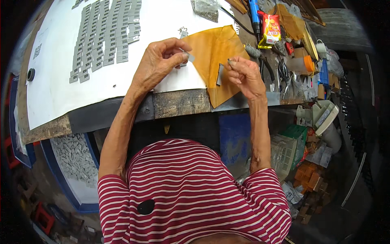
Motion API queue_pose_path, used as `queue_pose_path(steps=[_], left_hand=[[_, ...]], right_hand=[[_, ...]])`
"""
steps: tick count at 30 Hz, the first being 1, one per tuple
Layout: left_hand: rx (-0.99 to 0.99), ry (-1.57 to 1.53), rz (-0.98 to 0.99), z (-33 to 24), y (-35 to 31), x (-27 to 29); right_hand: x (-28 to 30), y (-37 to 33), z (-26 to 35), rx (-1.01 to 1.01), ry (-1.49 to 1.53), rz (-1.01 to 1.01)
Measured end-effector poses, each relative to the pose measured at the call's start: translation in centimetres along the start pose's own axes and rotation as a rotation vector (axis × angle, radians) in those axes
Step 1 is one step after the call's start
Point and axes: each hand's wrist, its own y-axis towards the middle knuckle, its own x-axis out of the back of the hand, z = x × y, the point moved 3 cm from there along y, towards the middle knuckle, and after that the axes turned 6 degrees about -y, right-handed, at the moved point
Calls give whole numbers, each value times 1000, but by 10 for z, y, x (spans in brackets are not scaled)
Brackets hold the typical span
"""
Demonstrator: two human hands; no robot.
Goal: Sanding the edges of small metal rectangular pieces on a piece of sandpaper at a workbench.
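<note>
Over the white sheet, my left hand (162,61) is closed in a pinch on a small grey metal plate (190,58), which sticks out past the fingertips. My right hand (247,77) is raised above the orange-brown paper (213,44), thumb and fingers pressed together. Whatever sits at those fingertips is too small to name. Beside that hand, a narrow grey strip (220,75) lies on the paper. Another small grey piece (184,34) rests at the paper's upper left edge, close to some tiny dark bits (183,29).
Rows of small grey plates (107,34) cover the left of the white sheet (53,81). A blue-handled tool (254,16), red packet (271,29), pliers (268,69) and an orange-lidded jar (306,64) crowd the right. Below left, a blue tray (91,207) holds many loose pieces.
</note>
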Motion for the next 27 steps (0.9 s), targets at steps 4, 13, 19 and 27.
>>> queue_pose_path(steps=[4,13,19,27], left_hand=[[-2,3,26,1,0,0],[-2,-132,101,4,1,-5],[51,-114,131,5,0,-4],[43,-143,96,8,1,-7]], right_hand=[[-3,3,-2,-82,231,147],[-26,2,4,-78,226,132],[-53,1,7,55,30,79],[-59,8,2,120,-56,13]])
